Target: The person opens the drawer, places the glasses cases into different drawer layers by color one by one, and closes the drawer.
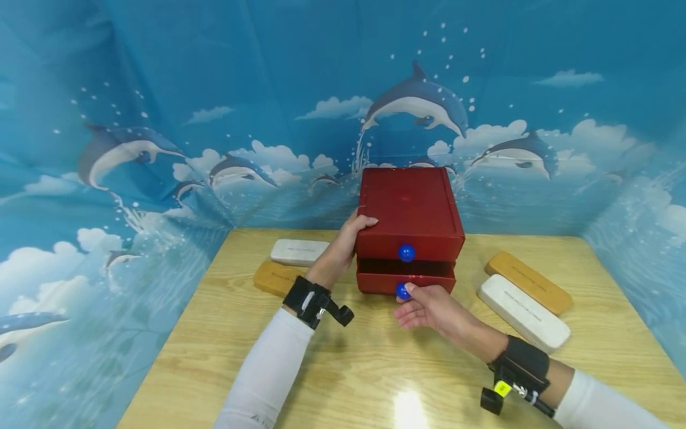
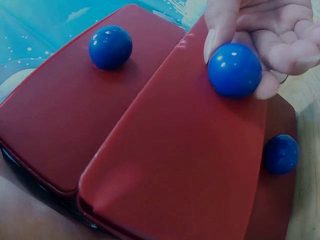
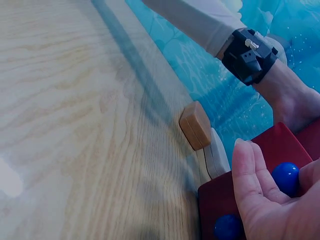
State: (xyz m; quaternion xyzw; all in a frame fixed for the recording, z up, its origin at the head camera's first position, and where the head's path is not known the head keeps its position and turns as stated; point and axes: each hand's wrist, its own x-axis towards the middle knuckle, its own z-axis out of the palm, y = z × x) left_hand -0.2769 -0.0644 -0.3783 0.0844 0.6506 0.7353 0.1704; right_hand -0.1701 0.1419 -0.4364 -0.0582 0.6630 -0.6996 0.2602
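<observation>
A red drawer cabinet (image 1: pixel 409 202) with round blue knobs stands on the table. Its middle drawer (image 2: pixel 165 150) is pulled partway out, leaving a dark gap beneath the top section. My right hand (image 1: pixel 429 307) pinches that drawer's blue knob (image 2: pixel 234 70) between thumb and fingers, the other fingers spread below it. Against the cabinet's left side lies my left hand (image 1: pixel 345 241), thumb over the top edge; its other fingers are hidden. The left wrist view also shows the top knob (image 2: pixel 110 47) and a lower knob (image 2: pixel 281 154), which the head view hides.
Left of the cabinet lie a white case (image 1: pixel 300 252) and an orange-brown case (image 1: pixel 276 278), partly behind my left forearm. On the right are another orange-brown case (image 1: pixel 527 281) and a white case (image 1: pixel 525 313). A dolphin-print cloth (image 1: pixel 300 71) hangs around the wooden table (image 1: pixel 343 381).
</observation>
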